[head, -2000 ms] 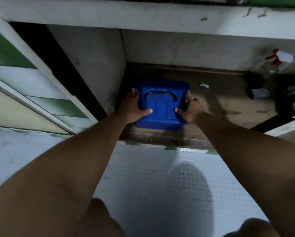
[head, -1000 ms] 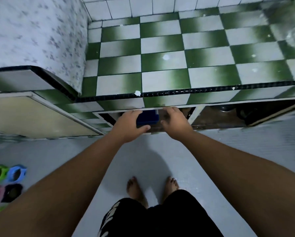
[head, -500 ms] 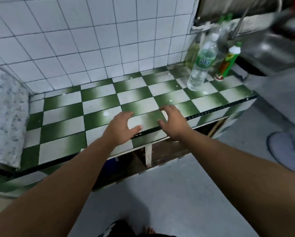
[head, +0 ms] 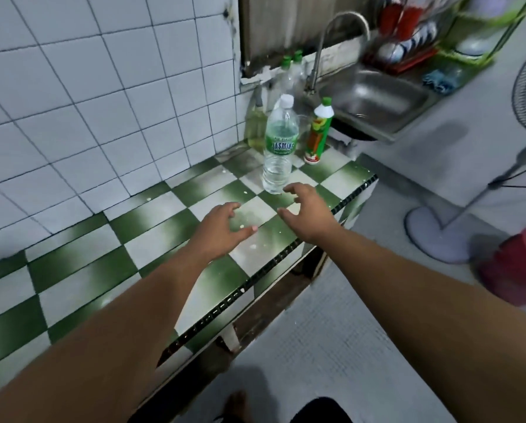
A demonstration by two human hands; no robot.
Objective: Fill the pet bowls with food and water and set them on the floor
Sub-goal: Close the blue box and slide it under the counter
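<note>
Bottle (head: 279, 148) stands just beyond the right hand (head: 309, 215), left hand (head: 222, 230) beside it, both hands spread, empty, over the tabletop (head: 72, 270).

Both arms stretched forward, bare. Left hand (head: 222, 228) palm down, fingers loosely spread, thumb out right, holding nothing. Right hand (head: 309, 213) farther and right, fingers loosely curved, spread, holding nothing

A: Counter (head: 151, 236): glazed ceramic tile, speckled and scuffed. Wall (head: 103, 87): glossy tile, dark grout.
B: Bottle (head: 278, 154): clear, smooth plastic. Sink (head: 374, 97) and tap (head: 318, 59): dull stainless steel. Floor (head: 331, 331): matt, finely textured.
</note>
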